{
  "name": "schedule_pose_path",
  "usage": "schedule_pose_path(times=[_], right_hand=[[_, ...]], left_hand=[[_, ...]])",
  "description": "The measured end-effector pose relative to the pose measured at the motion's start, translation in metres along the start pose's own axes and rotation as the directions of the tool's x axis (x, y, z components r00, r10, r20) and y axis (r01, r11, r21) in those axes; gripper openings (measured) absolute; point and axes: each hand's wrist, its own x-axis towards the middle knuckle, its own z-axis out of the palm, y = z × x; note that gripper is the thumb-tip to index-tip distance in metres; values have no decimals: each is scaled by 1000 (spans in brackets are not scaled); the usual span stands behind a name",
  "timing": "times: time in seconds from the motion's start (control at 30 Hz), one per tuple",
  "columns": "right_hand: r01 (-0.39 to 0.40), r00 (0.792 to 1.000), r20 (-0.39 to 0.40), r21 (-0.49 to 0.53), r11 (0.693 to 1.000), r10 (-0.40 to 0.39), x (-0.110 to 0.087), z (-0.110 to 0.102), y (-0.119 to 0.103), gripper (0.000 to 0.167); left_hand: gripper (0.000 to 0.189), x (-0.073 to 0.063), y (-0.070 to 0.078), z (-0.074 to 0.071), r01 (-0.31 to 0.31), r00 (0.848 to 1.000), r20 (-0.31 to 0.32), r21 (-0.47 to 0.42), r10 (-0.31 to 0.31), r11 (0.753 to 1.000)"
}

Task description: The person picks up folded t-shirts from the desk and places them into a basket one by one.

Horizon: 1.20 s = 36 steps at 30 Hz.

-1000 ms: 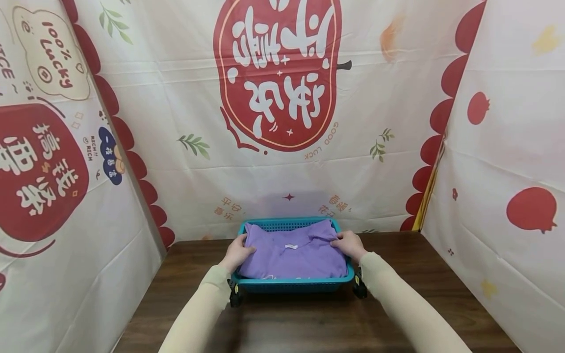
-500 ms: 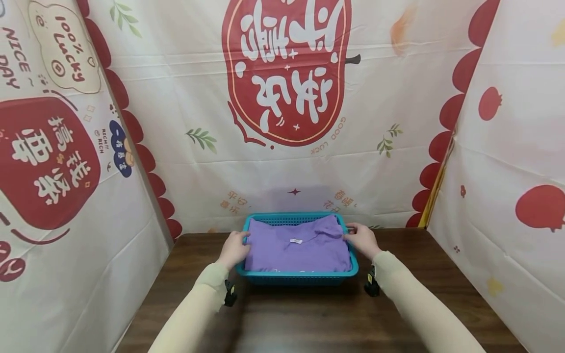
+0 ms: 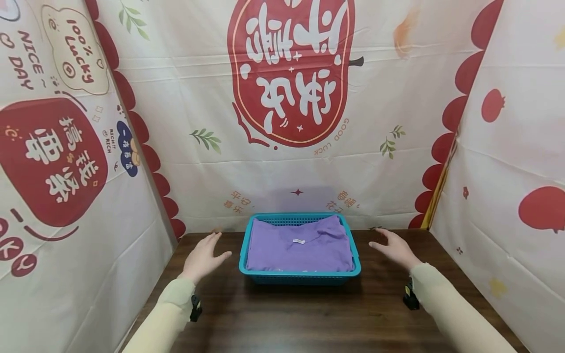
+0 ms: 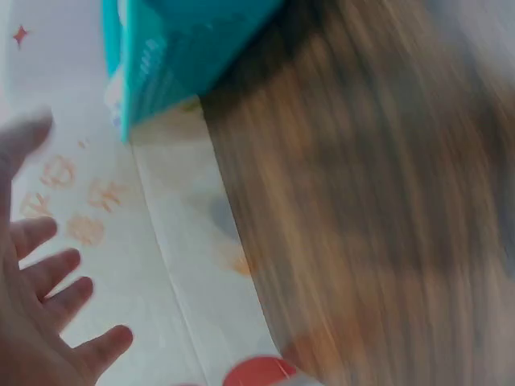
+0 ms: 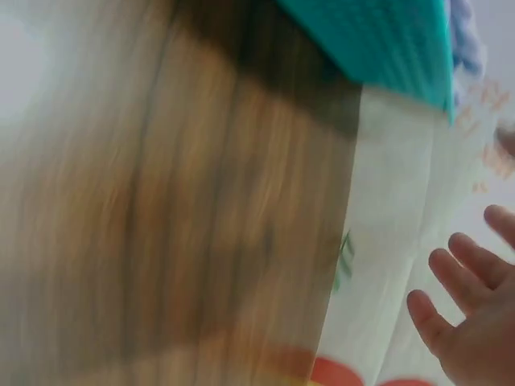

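Observation:
A folded purple shirt [image 3: 300, 252] with a small white neck label lies flat inside a teal plastic basket [image 3: 300, 274]. The basket stands at the back of the wooden table, close to the hanging cloth. Left of it, apart from the rim, my left hand [image 3: 203, 258] is held with fingers spread and nothing in it. On the other side my right hand [image 3: 396, 248] is likewise empty, its thumb toward the basket. Both wrist views show spread fingers away from the basket's teal wall [image 4: 189, 56], blurred by motion.
The dark wooden table [image 3: 291, 318] stretches in front of the basket. Printed white cloth [image 3: 282, 171] hangs behind it, with further cloth panels [image 3: 499, 196] at the left and right sides. A black wrist camera [image 3: 410, 296] sits on each forearm.
Both hands have let go of the shirt and the basket's sides and moved outward, left and right. The shirt lies settled in the basket; the head view has shifted slightly.

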Motion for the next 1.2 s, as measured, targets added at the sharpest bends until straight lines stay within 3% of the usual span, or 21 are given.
schedule_pose_path(times=[0.13,0.3,0.57,0.7,1.0,1.2], right_hand=[[10,999,48,-143,990,-3,-12,-3,15,101],[22,997,80,-220,975,-5,-22,2,10,118],[62,995,91,-253,965,-40,-22,7,1,121],[56,995,91,-261,964,-34,-24,8,5,122],[53,996,90,-262,964,-30,-22,16,18,122],[59,995,95,-249,967,-37,-24,19,17,122]], left_hand=[[109,-6,-10,-2,8,999,32,68,-10,998],[123,-9,-20,1,16,995,97,97,-25,995],[124,-11,-30,12,26,987,153,108,-43,994],[120,-12,-28,15,35,987,154,108,-51,994],[123,-14,-24,19,-9,990,143,138,-11,990],[122,-19,-25,22,4,988,153,128,-23,992]])
